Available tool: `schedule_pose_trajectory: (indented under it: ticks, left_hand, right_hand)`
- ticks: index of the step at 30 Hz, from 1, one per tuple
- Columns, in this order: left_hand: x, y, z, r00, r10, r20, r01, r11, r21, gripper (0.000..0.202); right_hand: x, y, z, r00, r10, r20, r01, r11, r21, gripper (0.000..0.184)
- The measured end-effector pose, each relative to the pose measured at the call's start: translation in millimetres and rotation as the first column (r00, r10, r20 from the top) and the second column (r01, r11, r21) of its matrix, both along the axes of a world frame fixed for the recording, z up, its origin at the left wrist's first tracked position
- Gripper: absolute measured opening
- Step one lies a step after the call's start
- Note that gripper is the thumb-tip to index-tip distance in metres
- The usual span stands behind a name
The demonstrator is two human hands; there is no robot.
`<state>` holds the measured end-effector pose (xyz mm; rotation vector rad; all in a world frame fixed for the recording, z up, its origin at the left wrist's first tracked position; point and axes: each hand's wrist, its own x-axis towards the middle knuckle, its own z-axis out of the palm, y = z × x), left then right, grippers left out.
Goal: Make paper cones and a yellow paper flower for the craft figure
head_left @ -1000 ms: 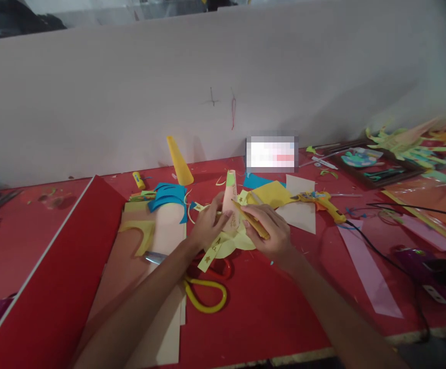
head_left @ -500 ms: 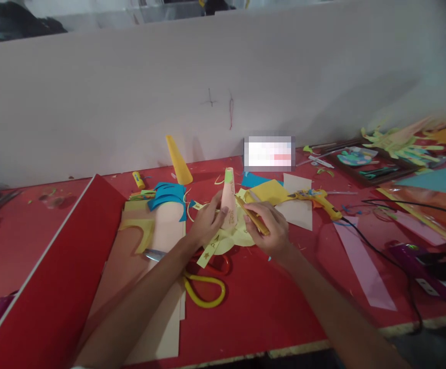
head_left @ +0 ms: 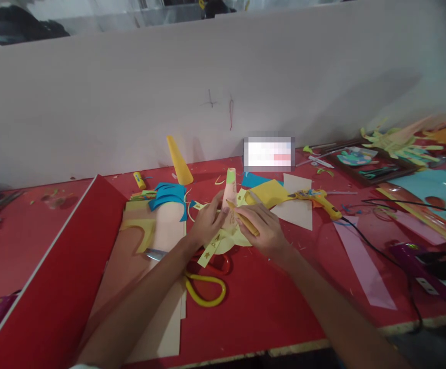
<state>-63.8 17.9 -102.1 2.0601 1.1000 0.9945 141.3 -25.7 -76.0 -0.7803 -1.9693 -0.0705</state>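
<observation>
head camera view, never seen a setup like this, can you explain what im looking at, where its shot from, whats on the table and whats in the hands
There is no machine arm here: these are a person's own bare hands. The camera is worn on the head, looking forward and down, so the forearms reach in from the bottom.

The left hand holds a pale paper cone, narrow green end up. The right hand holds a yellow pen-like tool, its tip at the cone; whether it touches is hard to tell.

Around them on the red table lie scissors partly under the left forearm, cut blue paper, a yellow glue gun and a pink strip. A yellow cone stands farther back.
</observation>
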Motion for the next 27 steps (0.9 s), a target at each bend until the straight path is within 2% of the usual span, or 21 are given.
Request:
schedule_pose_trajectory:
  ticks: [14,21,27]
  left_hand:
    - [-0.5,0.3,-0.6,0.999,0.024,-0.033,-0.023,0.999,0.028,0.055]
    - [-1.2,0.1,-1.9,0.998,0.029,-0.06,-0.028,1.0,0.007,0.059]
    - [-1.1,0.3,-0.9,0.999,0.018,-0.045,-0.017,1.0,0.014,0.056]
  right_hand:
    - [-2.7,0.5,-6.3,0.995,-0.071,0.075,0.069,0.997,0.021,0.038]
    - [-1.9,-0.4,-1.8,0.991,-0.125,0.046,0.123,0.991,0.045,0.034]
    - [-3.2,-1.0,1.8,0.993,-0.094,0.066,0.092,0.995,0.037,0.033]
